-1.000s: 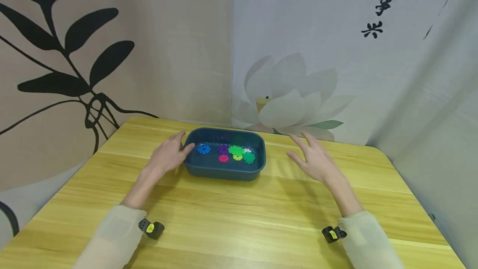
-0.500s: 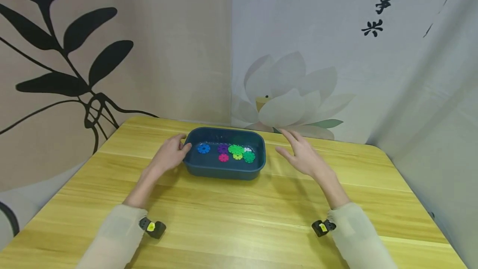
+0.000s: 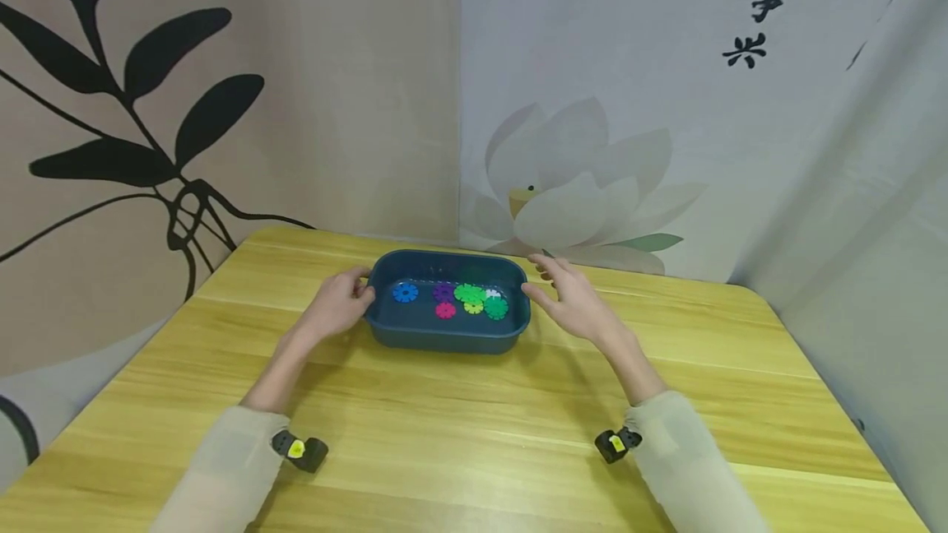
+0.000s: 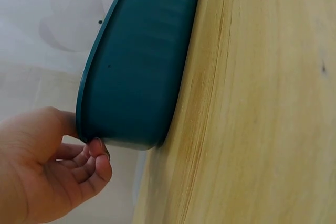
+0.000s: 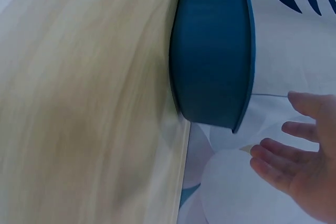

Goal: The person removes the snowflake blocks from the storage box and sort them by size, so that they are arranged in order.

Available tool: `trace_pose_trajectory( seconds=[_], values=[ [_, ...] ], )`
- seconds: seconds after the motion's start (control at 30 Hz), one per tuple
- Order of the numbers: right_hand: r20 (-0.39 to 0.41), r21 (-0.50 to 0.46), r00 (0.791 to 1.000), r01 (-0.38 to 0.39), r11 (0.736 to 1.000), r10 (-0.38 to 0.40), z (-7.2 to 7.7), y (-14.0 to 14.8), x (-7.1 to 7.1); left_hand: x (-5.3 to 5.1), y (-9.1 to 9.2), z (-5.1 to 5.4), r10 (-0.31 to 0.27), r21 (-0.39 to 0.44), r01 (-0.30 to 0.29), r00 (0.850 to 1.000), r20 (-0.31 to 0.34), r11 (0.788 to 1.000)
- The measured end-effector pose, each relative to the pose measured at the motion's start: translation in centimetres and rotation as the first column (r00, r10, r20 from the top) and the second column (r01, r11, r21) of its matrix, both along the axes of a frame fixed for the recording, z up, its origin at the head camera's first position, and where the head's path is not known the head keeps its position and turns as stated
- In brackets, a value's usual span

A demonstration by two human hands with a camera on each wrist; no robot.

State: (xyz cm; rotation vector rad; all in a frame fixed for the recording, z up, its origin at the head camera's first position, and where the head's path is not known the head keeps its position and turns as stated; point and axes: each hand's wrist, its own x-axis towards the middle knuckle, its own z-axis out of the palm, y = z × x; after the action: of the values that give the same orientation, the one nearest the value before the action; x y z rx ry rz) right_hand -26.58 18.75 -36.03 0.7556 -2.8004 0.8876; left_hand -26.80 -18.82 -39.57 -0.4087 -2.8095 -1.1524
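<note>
The wrist views show only the outer walls of the dark blue basin (image 3: 444, 340), so its contents can be made out from the head view alone. Among the toothed discs lying inside, the white disc (image 3: 492, 294) is mostly covered by its green neighbours, and the yellow disc (image 3: 473, 309) is partly covered. The light green disc (image 3: 468, 294), darker green disc (image 3: 496, 308), purple disc (image 3: 443, 292) and pink disc (image 3: 445, 311) crowd the middle and right; the blue disc (image 3: 405, 293) lies apart at the left.

The left hand (image 3: 335, 308) has its grip clamped on the basin's left end at the rim; the digit passing behind the rim is hidden in the left wrist view. The right hand (image 3: 573, 304) is just beside the right end, its grip apart, with a gap to the wall in the right wrist view.

The basin sits near the back edge of the desk (image 3: 444, 434), with broad room in front and to the right. Behind it, the printed curtain (image 3: 592, 39) closes off the back. Both sleeves (image 3: 230, 467), wearing wrist cameras (image 3: 299, 451), are cut off at the bottom.
</note>
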Motion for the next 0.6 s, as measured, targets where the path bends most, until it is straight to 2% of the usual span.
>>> trace_pose_trajectory(
  seconds=[0.4, 0.6],
  values=[
    [-0.028, -0.047, 0.999, -0.037, 0.998, 0.035, -0.6, -2.9, -0.1, 0.3, 0.0, 0.1, -0.019, -0.008, 0.019, 1.000, 0.012, 1.000],
    [0.012, -0.053, 0.999, -0.034, 0.998, 0.034, -0.9, -4.4, -0.1, 0.5, 0.4, 0.4, -0.038, 0.002, 0.038, 0.999, 0.027, 0.999]
  ],
)
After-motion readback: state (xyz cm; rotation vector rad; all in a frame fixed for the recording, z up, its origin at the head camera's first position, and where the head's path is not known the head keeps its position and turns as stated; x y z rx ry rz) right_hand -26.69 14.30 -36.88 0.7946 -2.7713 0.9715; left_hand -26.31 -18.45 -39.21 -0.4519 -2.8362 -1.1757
